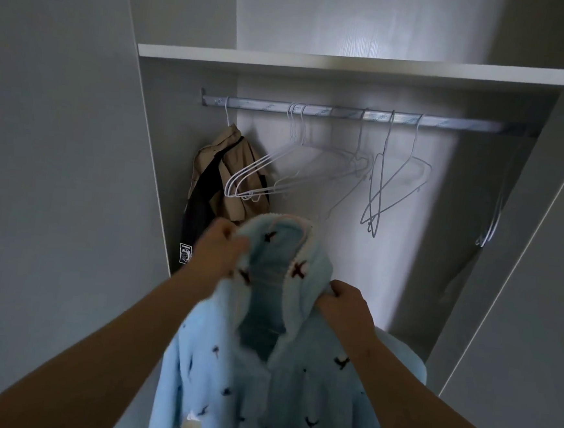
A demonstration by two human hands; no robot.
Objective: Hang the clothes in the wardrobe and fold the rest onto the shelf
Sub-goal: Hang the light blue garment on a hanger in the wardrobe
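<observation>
Blue fleece hooded jacket (pixel 260 381), hood (pixel 281 244) gripped in left hand (pixel 218 249), collar (pixel 315 292) pinched in right hand (pixel 344 303), held up before rail (pixel 349 113), likely for hanging.

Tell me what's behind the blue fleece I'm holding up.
Behind the blue fleece, a beige and black jacket hangs from the rail, beside empty white hangers. The fleece and left hand hide the jacket's lower right part.

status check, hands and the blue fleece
Left hand grips blue fleece at the hood, right hand at its collar. Fleece below the rail, not yet hung. Empty hangers crowd the rail ahead.
</observation>
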